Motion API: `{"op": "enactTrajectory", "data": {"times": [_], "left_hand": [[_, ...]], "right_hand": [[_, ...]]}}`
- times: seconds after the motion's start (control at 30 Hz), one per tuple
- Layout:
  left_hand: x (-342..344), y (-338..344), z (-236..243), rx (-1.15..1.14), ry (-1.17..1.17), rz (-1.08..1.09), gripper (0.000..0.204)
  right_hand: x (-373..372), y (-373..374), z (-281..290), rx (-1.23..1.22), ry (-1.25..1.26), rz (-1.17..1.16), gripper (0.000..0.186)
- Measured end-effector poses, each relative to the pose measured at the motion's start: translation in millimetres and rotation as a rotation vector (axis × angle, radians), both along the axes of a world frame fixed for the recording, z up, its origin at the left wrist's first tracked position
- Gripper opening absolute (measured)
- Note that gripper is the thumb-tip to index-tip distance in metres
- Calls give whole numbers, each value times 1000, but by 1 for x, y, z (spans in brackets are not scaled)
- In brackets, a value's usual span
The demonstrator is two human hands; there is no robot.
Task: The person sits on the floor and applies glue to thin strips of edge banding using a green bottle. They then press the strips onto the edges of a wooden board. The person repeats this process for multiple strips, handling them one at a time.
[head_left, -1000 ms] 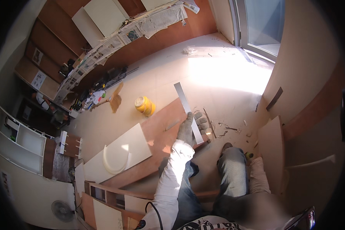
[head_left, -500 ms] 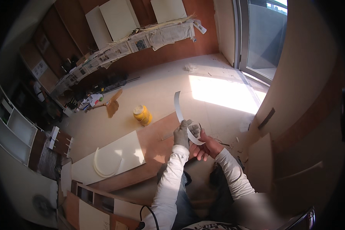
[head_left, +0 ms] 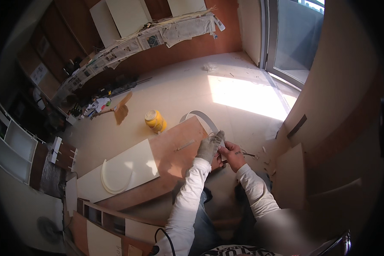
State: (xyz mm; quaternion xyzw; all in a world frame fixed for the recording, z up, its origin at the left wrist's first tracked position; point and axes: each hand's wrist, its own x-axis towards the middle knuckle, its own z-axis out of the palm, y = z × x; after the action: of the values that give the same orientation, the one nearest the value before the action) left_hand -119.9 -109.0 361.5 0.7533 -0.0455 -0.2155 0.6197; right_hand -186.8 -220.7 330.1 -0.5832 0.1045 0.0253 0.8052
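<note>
My gloved left hand [head_left: 208, 148] and bare right hand [head_left: 234, 156] pinch the flexible strip's [head_left: 210, 123] near end; it runs forward, curling left by the brown board's [head_left: 171, 155] far corner, left hand nearer the curl.

1. Held strip [head_left: 210, 122]: plain silvery grey.
2. Glove [head_left: 208, 147]: dull grey.
3. Sleeves [head_left: 187, 183]: white, with faint greyish smudges.
4. Trousers [head_left: 201, 232]: faded blue.
5. Shirt [head_left: 239, 250]: black-and-white print.
6. Long board [head_left: 173, 155]: reddish brown, mottled with lighter patches.
7. Panel [head_left: 140, 160]: creamy white.
8. Curved piece [head_left: 104, 177]: pale cream.
9. Tub [head_left: 158, 123]: bright yellow, its top whitish.
10. Broom [head_left: 122, 113]: golden tan.
11. Newspaper [head_left: 181, 32]: off-white, patterned with dark printed blocks.
12. Floor [head_left: 179, 91]: pale beige, glaring white where sunlit.
13. Cable [head_left: 169, 236]: black.
</note>
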Motion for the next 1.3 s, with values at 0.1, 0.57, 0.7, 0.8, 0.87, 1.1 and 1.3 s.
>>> {"op": "enactTrajectory", "data": {"times": [0.1,0.57,0.7,0.8,0.87,1.1,1.3], "left_hand": [[4,11,-14,-160,76,-64,52],[-7,6,-11,-424,-193,-51,25],[-11,4,4,-496,-360,-141,41],[-24,2,10,-541,-355,-252,54],[-28,3,8,-513,-395,-317,63],[-28,-3,-7,-765,-26,-341,53],[-20,29,3,-1052,39,-284,52]], "right_hand": [[-1,0,-2,1,-18,63,19],[18,-9,-11,-761,-384,-87,21],[37,-51,-35,-942,-443,-53,13],[46,-81,-42,-1091,-406,-46,14],[48,-102,-46,-1002,-347,-19,14],[55,-142,-76,-1110,-209,-37,18],[41,-182,-102,-1137,259,-158,22]]}}
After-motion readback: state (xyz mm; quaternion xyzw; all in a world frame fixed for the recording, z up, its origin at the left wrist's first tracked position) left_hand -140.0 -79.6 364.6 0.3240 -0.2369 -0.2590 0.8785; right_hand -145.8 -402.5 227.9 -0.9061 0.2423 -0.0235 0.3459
